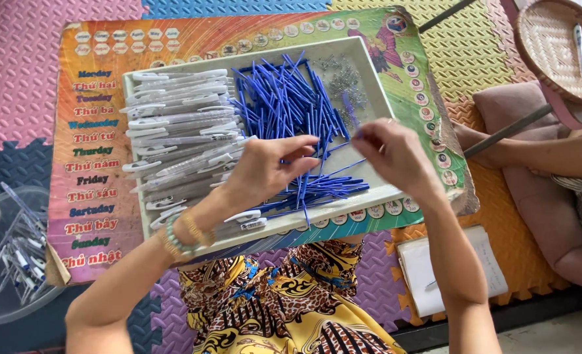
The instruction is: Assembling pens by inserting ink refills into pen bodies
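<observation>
Both hands [330, 160] pinching blue refill [333, 172], white tray [376, 78], colourful rectangular weekday chart [94, 151] beneath

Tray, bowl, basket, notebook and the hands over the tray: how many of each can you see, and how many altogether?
Tray: 1
Clear bowl: 1
Woven basket: 1
Notebook: 1
Hands over the tray: 2 (left hand, right hand)
Total: 6
</observation>
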